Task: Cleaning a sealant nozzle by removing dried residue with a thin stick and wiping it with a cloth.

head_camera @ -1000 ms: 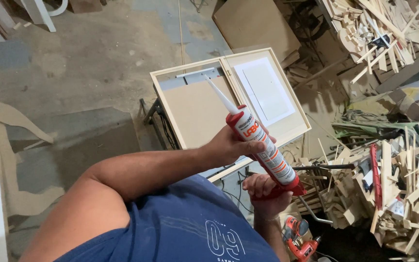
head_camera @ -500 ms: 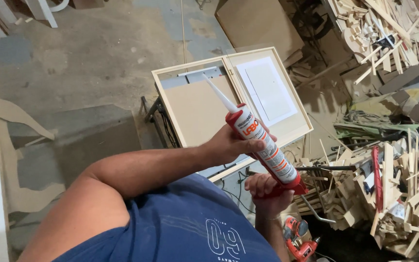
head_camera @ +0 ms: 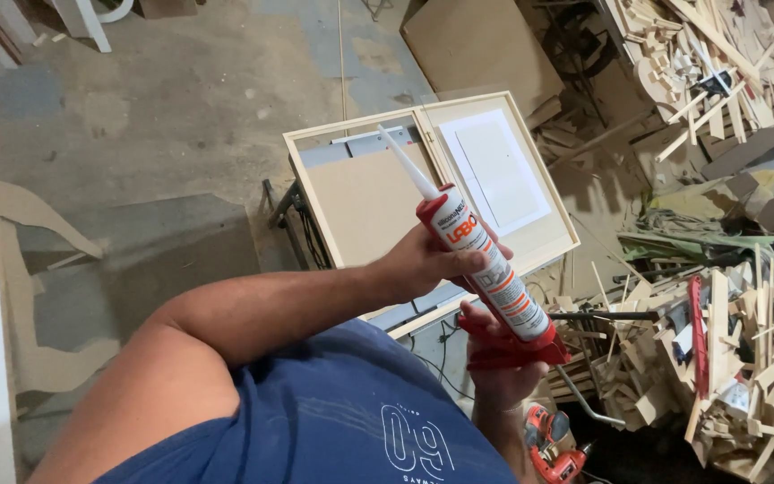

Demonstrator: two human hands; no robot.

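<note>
Change: against the earlier frames the sealant gun [head_camera: 481,269] sits almost where it was; its nozzle tip has crept slightly toward the divider of the wooden frame [head_camera: 430,193], and the hands keep the same grip.
Left hand: the left hand [head_camera: 423,264] is closed around the middle of the white cartridge tube [head_camera: 485,269], fingers wrapped over its front, thumb behind.
Right hand: the right hand [head_camera: 494,358] is curled about the red handle at the rear of the gun, low in the view and partly hidden by the tube; how tightly it squeezes the trigger cannot be told.
Container: the shallow frame lies flat on a stand, split by a divider into two compartments.
Left compartment: a tan board [head_camera: 365,202] fills most of it, with a grey strip showing along the top edge.
Right compartment: a white sheet [head_camera: 499,170] lies in it, on a tan base.
Axis: the gun's long axis runs diagonally, from the red rear end at lower right up to the tapered white nozzle [head_camera: 405,166] at upper left.
Pointing: the nozzle tip points away from the person, over the upper part of the left compartment, close to the divider; whether it touches the board cannot be told.
Surroundings: wood offcuts [head_camera: 736,350] are heaped to the right, and a red power drill [head_camera: 553,448] lies on the floor below the right hand.
</note>
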